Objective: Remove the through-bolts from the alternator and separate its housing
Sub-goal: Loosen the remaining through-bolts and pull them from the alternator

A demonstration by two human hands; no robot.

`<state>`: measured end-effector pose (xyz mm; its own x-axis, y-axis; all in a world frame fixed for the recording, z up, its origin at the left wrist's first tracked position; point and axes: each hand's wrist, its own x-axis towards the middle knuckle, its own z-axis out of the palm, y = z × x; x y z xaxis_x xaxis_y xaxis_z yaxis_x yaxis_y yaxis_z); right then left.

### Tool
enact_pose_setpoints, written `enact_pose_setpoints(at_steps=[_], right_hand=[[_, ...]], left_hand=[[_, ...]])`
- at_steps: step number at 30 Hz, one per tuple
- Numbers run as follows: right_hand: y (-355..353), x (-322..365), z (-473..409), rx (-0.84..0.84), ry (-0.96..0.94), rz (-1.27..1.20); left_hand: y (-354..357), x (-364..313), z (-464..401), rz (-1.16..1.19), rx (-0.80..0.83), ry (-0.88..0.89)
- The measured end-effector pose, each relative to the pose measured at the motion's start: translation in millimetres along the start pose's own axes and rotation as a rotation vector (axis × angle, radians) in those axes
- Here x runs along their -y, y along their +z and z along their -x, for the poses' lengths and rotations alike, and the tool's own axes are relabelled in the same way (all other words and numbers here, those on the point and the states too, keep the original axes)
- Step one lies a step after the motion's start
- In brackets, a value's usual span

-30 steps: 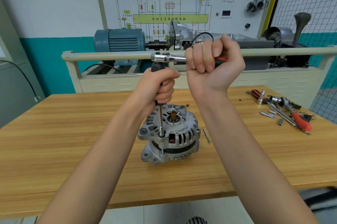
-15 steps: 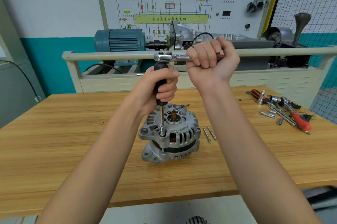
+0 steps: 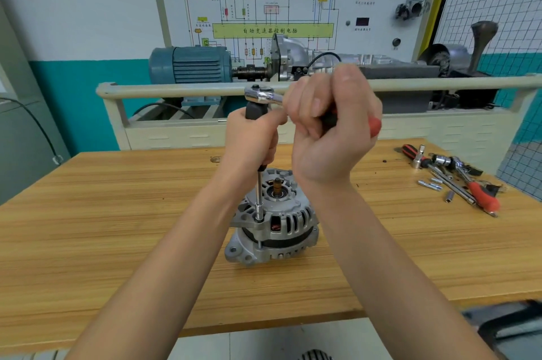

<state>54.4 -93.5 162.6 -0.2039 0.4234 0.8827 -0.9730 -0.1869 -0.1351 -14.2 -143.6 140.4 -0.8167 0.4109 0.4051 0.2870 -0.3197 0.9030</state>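
A silver alternator (image 3: 272, 227) stands upright on the wooden table (image 3: 88, 227), shaft end up. A long socket extension (image 3: 259, 198) rises vertically from a through-bolt at its front left rim. My left hand (image 3: 252, 142) grips the extension's black upper handle. A chrome ratchet head (image 3: 261, 94) sits on top of that handle. My right hand (image 3: 331, 130) grips the ratchet's red and black handle, which points right and towards me. My right forearm hides the table just right of the alternator.
Loose tools lie at the table's right: a red-handled ratchet (image 3: 481, 192), a screwdriver (image 3: 410, 151), sockets and bits (image 3: 429, 185). Behind the table stands a training bench with a rail (image 3: 176, 91), a blue motor (image 3: 190, 64) and a gearbox.
My right hand has swung the ratchet handle towards me and to the right. My right forearm now covers the two loose bolts that lay right of the alternator. My left hand stays on the extension.
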Motion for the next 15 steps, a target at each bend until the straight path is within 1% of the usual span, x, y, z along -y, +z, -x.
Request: enact_pose_setpoints(at_steps=[2,4,6,8,9,11,13,15], right_hand=[[-5.9,0.5,-8.0,-0.036,0.112,-0.125],[-14.4,0.3,-20.0,-0.107,0.297,-0.289],[-22.1,-2.8,-30.6,-0.225,0.479,-0.449],[-28.3,-7.9,-36.4,-0.354,0.585,-0.584],[-30.2,-9.8,-37.1,-0.389,0.598,-0.617],[-29.5,-10.4,-35.1,-0.389,0.571,-0.62],[-25.7,-8.0,-29.5,-0.334,0.507,-0.554],[-17.6,-5.3,-21.1,-0.233,0.402,-0.432]], left_hand=[[-8.4,-1.5,-0.9,0.033,0.118,-0.023],[-20.0,-4.5,-2.8,0.122,0.283,-0.063],[-28.8,-7.7,-5.4,0.217,0.435,-0.107],[-30.7,-10.0,-7.4,0.241,0.51,-0.134],[-29.4,-10.5,-7.5,0.217,0.514,-0.146],[-25.3,-11.8,-6.6,0.161,0.459,-0.17],[-21.7,-10.7,-4.7,0.112,0.338,-0.147],[-16.1,-9.9,-2.3,0.061,0.18,-0.107]])
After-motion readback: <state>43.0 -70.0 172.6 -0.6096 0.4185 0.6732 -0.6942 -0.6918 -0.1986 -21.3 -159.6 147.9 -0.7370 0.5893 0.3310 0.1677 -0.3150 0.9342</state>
